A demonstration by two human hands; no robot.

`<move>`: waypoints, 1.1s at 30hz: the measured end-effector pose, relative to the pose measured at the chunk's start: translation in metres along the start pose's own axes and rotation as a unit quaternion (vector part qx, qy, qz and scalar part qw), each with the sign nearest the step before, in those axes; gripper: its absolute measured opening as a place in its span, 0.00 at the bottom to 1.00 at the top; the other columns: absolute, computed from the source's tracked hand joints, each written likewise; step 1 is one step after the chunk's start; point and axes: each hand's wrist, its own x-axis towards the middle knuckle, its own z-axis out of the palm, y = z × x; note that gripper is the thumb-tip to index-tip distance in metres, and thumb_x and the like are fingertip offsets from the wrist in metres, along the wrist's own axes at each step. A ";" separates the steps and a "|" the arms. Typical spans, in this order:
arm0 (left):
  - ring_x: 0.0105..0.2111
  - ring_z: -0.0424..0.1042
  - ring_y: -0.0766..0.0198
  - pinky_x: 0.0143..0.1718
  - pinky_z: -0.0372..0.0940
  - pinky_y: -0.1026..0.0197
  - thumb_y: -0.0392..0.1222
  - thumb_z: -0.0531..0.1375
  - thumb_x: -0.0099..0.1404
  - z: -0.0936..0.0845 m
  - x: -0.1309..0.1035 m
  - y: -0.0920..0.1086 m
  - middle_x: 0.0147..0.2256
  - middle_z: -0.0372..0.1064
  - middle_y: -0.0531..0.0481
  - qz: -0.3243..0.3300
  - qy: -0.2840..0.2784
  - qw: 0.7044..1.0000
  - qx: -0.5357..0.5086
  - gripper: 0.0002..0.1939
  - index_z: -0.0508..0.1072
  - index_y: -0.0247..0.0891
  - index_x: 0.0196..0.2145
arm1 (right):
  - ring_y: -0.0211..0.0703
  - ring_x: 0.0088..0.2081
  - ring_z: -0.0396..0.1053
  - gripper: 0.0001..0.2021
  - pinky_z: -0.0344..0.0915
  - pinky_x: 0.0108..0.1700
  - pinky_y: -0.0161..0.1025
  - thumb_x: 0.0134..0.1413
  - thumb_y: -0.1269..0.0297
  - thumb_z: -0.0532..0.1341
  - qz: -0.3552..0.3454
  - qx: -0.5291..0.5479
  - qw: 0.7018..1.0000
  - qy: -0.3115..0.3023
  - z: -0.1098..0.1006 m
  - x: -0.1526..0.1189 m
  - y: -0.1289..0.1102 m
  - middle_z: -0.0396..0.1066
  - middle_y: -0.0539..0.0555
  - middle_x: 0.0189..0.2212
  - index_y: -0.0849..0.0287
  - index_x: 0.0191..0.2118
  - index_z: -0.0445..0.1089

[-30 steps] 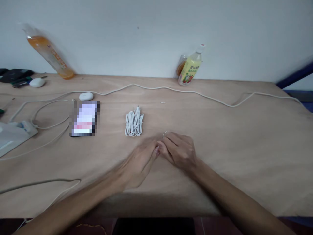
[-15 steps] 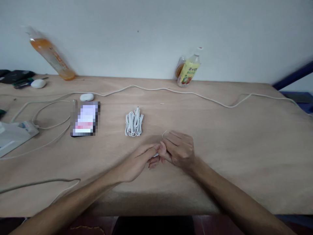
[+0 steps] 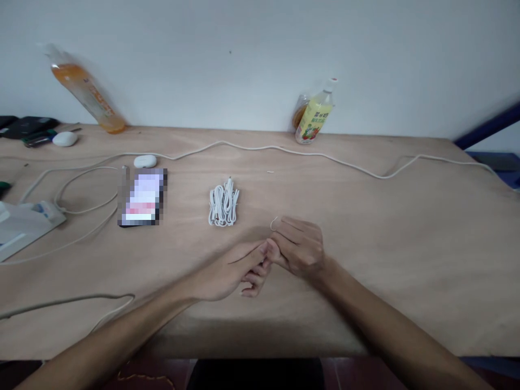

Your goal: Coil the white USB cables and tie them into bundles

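Note:
My right hand point(image 3: 298, 245) is closed in a loose fist over the table, and a thin, curved white wire-like strip point(image 3: 273, 223) sticks out from its far left side. Whether the strip is a twist tie I cannot tell. My left hand point(image 3: 239, 269) meets it from the left, thumb and forefinger pinched together against the right thumb, its lower fingers curled beneath. What lies between the touching fingertips is hidden. Just beyond my left hand lies a bundle of white cable point(image 3: 223, 203), folded in several loops with a plug at its far end.
A phone point(image 3: 143, 196), blurred out, lies left of the cable bundle, near a white earbud case point(image 3: 145, 161). A long white cord point(image 3: 300, 152) crosses the table. Against the wall stand a yellow-labelled bottle point(image 3: 314, 116) and an orange drink bottle point(image 3: 87, 95). A white box point(image 3: 24, 227) sits far left.
The left thumb has slid slightly right toward the right thumb, and its lower fingers have dropped and spread a little. The white bit earlier visible between the hands is now covered.

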 end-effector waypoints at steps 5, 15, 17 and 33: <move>0.28 0.56 0.65 0.28 0.59 0.61 0.66 0.56 0.78 -0.001 0.001 0.002 0.31 0.55 0.57 0.062 0.034 0.995 0.064 0.25 0.67 0.40 0.37 | 0.41 0.27 0.63 0.26 0.61 0.30 0.41 0.80 0.68 0.53 -0.010 -0.010 1.000 -0.021 -0.001 -0.002 0.003 0.67 0.51 0.21 0.54 0.24 0.68; 0.24 0.44 0.67 0.23 0.47 0.63 0.67 0.57 0.78 -0.003 0.000 0.000 0.28 0.49 0.61 -0.013 0.008 1.000 0.005 0.24 0.64 0.43 0.39 | 0.40 0.26 0.61 0.26 0.59 0.30 0.40 0.80 0.70 0.53 -0.007 0.010 1.000 -0.027 -0.001 0.001 0.004 0.64 0.50 0.21 0.55 0.24 0.67; 0.23 0.49 0.67 0.25 0.53 0.62 0.67 0.56 0.78 -0.004 0.000 0.002 0.28 0.53 0.60 -0.003 0.000 1.000 0.023 0.25 0.65 0.42 0.36 | 0.40 0.26 0.59 0.26 0.57 0.30 0.41 0.80 0.70 0.53 -0.002 0.018 1.000 -0.020 0.000 0.002 0.003 0.64 0.49 0.21 0.54 0.24 0.67; 0.24 0.46 0.68 0.28 0.50 0.60 0.68 0.65 0.72 -0.003 0.007 -0.004 0.26 0.49 0.61 0.013 0.025 0.998 -0.060 0.29 0.61 0.42 0.30 | 0.41 0.25 0.59 0.23 0.55 0.28 0.43 0.73 0.76 0.56 0.059 -0.030 0.998 -0.015 0.005 0.002 -0.004 0.65 0.49 0.20 0.55 0.23 0.67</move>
